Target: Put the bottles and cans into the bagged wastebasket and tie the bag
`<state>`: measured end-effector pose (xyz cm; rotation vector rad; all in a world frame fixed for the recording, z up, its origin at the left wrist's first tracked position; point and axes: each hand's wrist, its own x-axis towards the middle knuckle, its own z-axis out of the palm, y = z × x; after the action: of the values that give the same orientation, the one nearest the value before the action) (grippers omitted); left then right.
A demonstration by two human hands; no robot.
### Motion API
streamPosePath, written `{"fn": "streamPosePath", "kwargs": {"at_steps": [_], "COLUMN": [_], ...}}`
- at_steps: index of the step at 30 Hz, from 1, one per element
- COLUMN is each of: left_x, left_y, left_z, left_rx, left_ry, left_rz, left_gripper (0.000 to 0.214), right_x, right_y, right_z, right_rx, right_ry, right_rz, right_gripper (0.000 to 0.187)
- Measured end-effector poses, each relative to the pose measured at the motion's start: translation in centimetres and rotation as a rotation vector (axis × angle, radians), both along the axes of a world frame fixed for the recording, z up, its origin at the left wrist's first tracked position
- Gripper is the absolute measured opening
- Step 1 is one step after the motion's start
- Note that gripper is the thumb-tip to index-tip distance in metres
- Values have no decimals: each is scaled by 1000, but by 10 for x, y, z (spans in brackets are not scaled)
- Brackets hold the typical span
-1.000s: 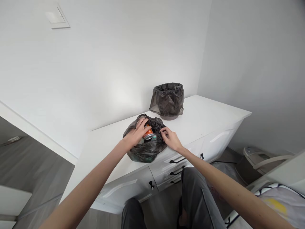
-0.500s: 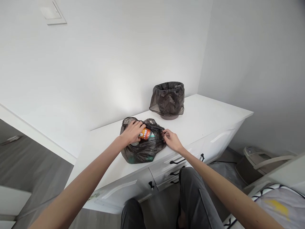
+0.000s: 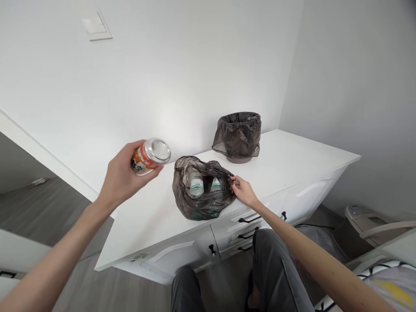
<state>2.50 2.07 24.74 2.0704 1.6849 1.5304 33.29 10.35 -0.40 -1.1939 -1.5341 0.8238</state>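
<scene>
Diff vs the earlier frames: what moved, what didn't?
The left hand has lifted the orange can out of the dark plastic bag, up and to the left, without letting go. A clear bottle now shows more fully inside. Unchanged: the right hand on the bag's edge, the lined bin behind.

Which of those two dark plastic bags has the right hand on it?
The slumped bag in front, with bottles showing in its mouth; the right hand pinches its edge. The other bag lines the bin behind.
</scene>
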Motion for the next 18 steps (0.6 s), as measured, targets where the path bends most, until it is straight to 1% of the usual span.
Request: {"fn": "streamPosePath", "kwargs": {"at_steps": [1,2,3,4,6,8,10,12,14,16,18], "left_x": [-16,-34,-50,-66,-94,-113,-127,-134,-138,-139,-136], "left_y": [0,1,3,6,11,14,15,16,20,25,32], "left_z": [-1,-5,-14,-26,-56,-87,-111,-126,-135,-142,-148], "left_rx": [-6,-9,-14,-33,-100,-140,-152,-157,-157,-153,-166], "left_ry": [219,391,520,641,871,1056,1210,1347,1426,1419,1379], "left_rz": [-20,-21,-3,10,5,6,20,69,129,154,140], "left_gripper": [67,60,50,42,35,34,36,38,41,42,42], "right_x": [0,0,0,0,0,1,1,1,1,1,1], "right_y": [-1,-2,-2,-2,-1,1,2,4,5,6,7], "right_z": [0,0,0,-1,-3,-7,-10,-12,-14,-16,-18], "right_rx": [0,2,5,6,7,7,6,7,8,11,15], "right_ry": [-5,-12,-19,-28,-49,-65,-74,-80,-86,-87,-86], "right_rz": [-1,-3,-5,-6,-3,-3,-8,-12,-13,-16,-19], "right_gripper": [28,29,30,30,32,33,33,32,31,30,30]}}
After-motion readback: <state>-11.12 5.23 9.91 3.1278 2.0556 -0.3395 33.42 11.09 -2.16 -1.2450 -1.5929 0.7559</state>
